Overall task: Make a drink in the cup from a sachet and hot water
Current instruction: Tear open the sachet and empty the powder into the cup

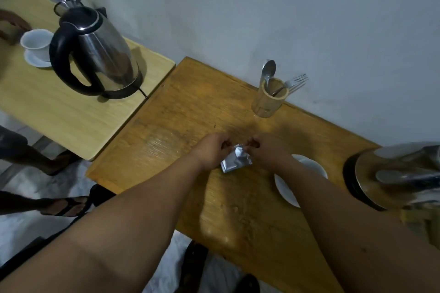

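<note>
Both my hands pinch the top edge of a silver foil sachet (234, 160) above the middle of the orange-brown wooden table (190, 107). My left hand (212, 148) grips its left corner and my right hand (267, 150) its right corner. A white cup on a white saucer (289, 188) stands just right of the sachet, mostly hidden behind my right forearm. A steel kettle (400, 173) on its black base sits at the table's right edge, blurred.
A bamboo holder (269, 98) with a spoon and forks stands by the wall. On the paler table (59, 112) to the left are a second steel kettle (95, 52), a white cup on a saucer (37, 46) and a spoon holder. Another person's legs and sandalled feet (66, 206) are at left.
</note>
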